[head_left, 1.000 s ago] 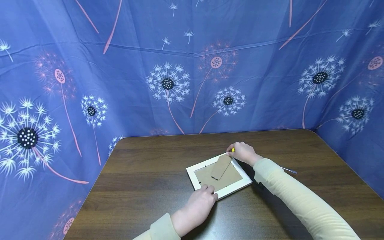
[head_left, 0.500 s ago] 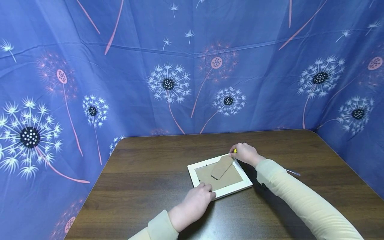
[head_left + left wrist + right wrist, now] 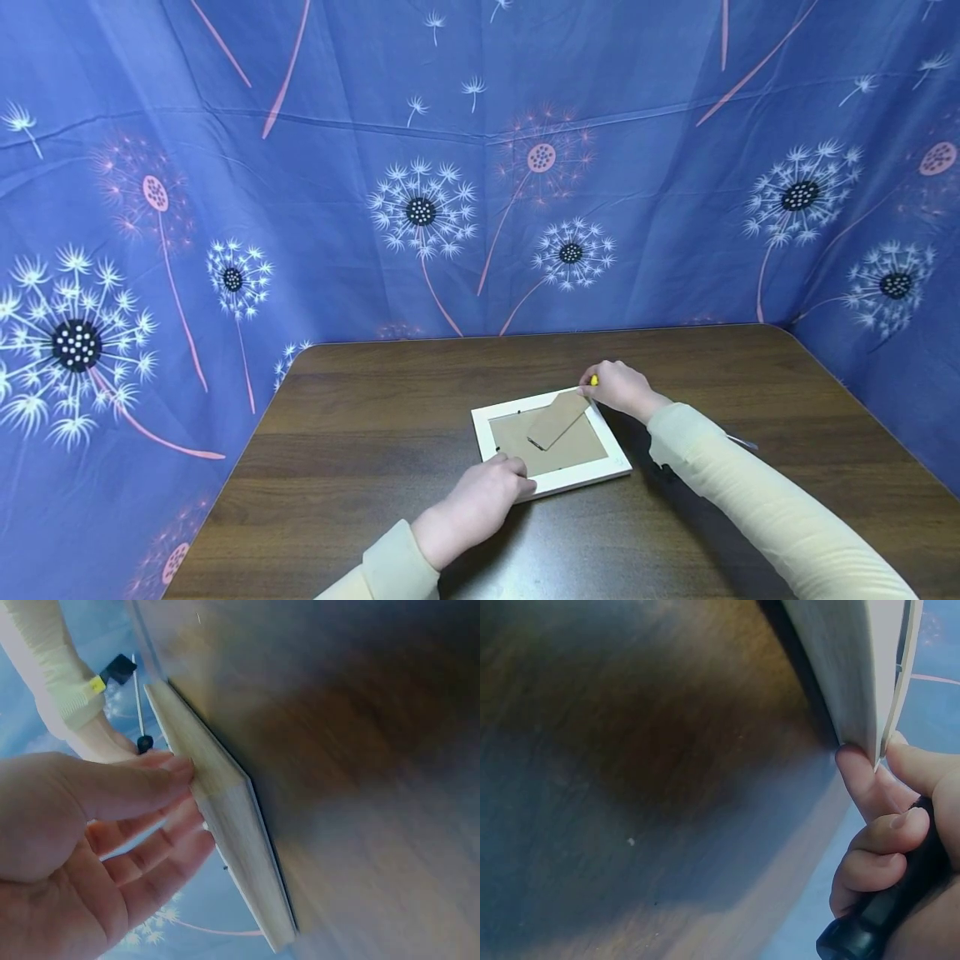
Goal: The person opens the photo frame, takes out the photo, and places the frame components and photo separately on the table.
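Your left grip (image 3: 482, 493) pinched the near edge of the white frame (image 3: 573, 477) on the table (image 3: 360, 467), while your right grip (image 3: 618, 390), curled round a black-handled tool (image 3: 866, 922), touched the frame's far corner

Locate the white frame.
In the head view, the white frame is just right of centre, between the left hand at its near-left corner and the right hand at its far-right corner.

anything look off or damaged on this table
No damage shows. The brown flap on the back of the white frame looks askew, though: it slants rather than lying square, its upper end at the right hand.
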A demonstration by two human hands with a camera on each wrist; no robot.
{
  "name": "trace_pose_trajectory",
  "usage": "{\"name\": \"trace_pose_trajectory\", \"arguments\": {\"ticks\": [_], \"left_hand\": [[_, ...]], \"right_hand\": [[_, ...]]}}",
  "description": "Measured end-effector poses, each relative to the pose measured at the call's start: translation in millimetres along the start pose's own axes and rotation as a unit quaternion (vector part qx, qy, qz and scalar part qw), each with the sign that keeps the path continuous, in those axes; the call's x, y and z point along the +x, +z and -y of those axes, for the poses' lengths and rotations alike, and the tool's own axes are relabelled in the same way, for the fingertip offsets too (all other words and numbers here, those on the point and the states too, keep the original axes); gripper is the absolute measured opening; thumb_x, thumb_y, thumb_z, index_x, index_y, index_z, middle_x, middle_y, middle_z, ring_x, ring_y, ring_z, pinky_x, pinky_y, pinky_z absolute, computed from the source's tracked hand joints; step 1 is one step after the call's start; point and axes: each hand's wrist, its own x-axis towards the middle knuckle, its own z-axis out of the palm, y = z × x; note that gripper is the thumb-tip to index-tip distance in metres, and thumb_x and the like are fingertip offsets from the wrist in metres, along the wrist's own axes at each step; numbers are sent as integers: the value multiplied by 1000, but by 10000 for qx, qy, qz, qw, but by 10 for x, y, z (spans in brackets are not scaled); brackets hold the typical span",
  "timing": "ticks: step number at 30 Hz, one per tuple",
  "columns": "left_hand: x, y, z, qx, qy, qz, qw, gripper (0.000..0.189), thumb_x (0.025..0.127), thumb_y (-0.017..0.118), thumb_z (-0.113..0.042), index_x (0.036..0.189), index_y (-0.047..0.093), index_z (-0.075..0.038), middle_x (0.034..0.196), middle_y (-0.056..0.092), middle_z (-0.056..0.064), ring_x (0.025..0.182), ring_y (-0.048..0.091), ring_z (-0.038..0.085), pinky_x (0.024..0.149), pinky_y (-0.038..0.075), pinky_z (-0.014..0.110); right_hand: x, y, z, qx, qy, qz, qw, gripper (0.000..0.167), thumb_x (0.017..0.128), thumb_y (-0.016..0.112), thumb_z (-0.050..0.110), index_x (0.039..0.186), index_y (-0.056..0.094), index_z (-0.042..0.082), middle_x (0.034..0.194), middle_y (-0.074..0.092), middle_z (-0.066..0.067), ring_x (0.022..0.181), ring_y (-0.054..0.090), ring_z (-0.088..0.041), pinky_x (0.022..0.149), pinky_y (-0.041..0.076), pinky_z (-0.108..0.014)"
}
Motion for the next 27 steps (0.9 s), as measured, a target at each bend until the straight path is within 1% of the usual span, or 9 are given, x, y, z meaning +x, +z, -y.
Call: {"name": "trace_pose_trajectory", "arguments": {"ticks": [4,9,12,15,17,19,23,27], "left_hand": [[-4,5,64,-147,160,-1,9998,17,77,69,-13,86,71,-28,88,62,-13,81,56,7,62,48,19],[-7,26,116,-266,207,-75,9994,20,77,70,-12,89,72,-28,88,63,-12,83,57,7,66,49,19],[-9,47,133,-325,221,-139,9991,17,79,69,-14,89,73,-27,88,64,-12,84,58,6,68,50,19],[-13,62,146,-358,217,-162,9990,21,78,70,-9,89,72,-27,90,65,-12,85,58,6,70,50,19],[-16,63,154,-367,211,-167,9990,27,76,70,-3,89,71,-26,91,65,-12,85,59,6,71,50,18],[-20,61,161,-374,202,-160,9990,35,72,68,4,91,71,-25,93,66,-12,86,59,7,73,50,19],[-34,45,174,-394,168,-166,9989,43,67,67,10,92,71,-25,94,67,-12,88,59,7,74,51,19],[-44,41,193,-382,129,-175,9990,48,63,66,13,93,71,-25,95,67,-12,88,60,7,74,51,19]], "right_hand": [[-16,-10,-15,34,38,-6,10000,21,87,67,31,95,72,12,80,69,-1,65,56,-13,54,43,-32],[-39,-14,-24,101,95,68,9999,22,87,66,30,96,72,11,66,63,5,61,54,-13,54,41,-31],[-59,-15,-28,130,64,93,9999,22,88,66,30,95,71,11,63,62,7,60,54,-12,54,40,-30],[-77,-18,-30,167,33,94,9998,21,88,65,30,94,71,10,62,62,7,60,54,-12,54,39,-30],[-87,-18,-34,178,41,94,9998,21,88,65,31,94,71,11,61,62,7,60,54,-12,54,40,-30],[-95,-15,-45,159,4,68,9998,22,88,65,31,93,71,11,61,62,7,59,54,-11,53,40,-30],[-108,-7,-77,133,-20,48,9999,23,89,65,32,93,71,11,60,62,7,59,55,-10,53,40,-30],[-125,-13,-97,173,-59,47,9998,21,89,64,31,92,71,11,59,62,7,58,54,-10,53,40,-30]]}}
